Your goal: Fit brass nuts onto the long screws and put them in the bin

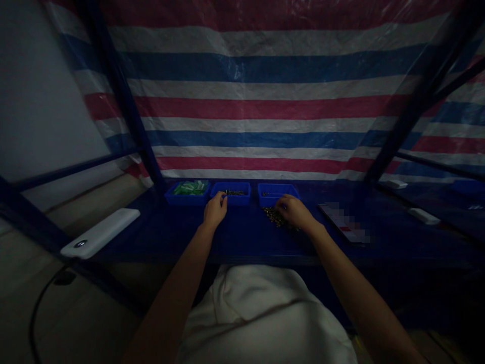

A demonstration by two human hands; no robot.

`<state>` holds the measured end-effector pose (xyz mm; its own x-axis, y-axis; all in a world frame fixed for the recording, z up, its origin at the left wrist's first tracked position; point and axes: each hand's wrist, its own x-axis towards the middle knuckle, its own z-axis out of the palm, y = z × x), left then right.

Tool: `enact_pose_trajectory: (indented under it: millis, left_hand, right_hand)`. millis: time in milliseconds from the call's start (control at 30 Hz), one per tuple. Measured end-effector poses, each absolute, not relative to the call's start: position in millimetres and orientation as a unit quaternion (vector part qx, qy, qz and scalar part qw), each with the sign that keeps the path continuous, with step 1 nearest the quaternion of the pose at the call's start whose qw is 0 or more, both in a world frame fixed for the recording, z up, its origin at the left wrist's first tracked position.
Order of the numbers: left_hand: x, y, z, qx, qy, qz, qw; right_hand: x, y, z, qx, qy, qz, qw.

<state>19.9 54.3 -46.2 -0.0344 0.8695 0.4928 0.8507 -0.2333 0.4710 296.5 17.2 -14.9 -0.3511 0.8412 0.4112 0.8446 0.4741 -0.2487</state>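
At the front left edge of the middle blue tray [230,201] is my left hand [215,209], its thumb and fingers drawn together; whatever they may pinch is too small and dark to make out. Small metal pieces [235,192] lie in that tray. My right hand [294,210] bends its fingers down over a loose pile of small brass-coloured pieces [273,216] on the blue table. Its fingertips touch or nearly touch the pile, and anything in them is hidden. Just behind stands the right blue tray [278,188], with a few thin metal bits inside.
A left blue tray [168,198] holds green and clear packets [188,188]. A flat phone-like slab [343,222], partly pixelated, lies right of the pile. A white device [102,233] rests at the table's left end. Blue frame posts [131,106] and a striped sheet [242,106] stand behind.
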Motion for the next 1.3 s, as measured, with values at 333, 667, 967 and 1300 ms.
enact_pose_trajectory:
  millis: [333,667,967,1300]
  left_hand:
    - [20,54,-46,0.696,0.618,0.366,0.008]
    - [21,54,-46,0.692,0.625,0.361,0.007]
    - [19,55,-48,0.698,0.616,0.364,0.007]
    - [20,53,-46,0.696,0.617,0.367,0.016]
  right_hand:
    - [250,8,-38,-0.449,-0.835,0.054,0.314]
    - [247,2,-35,-0.496,-0.842,0.001,0.21]
    - [242,3,-34,-0.48,-0.856,-0.024,0.191]
    - [255,20,-14,-0.406,-0.513,0.485,0.58]
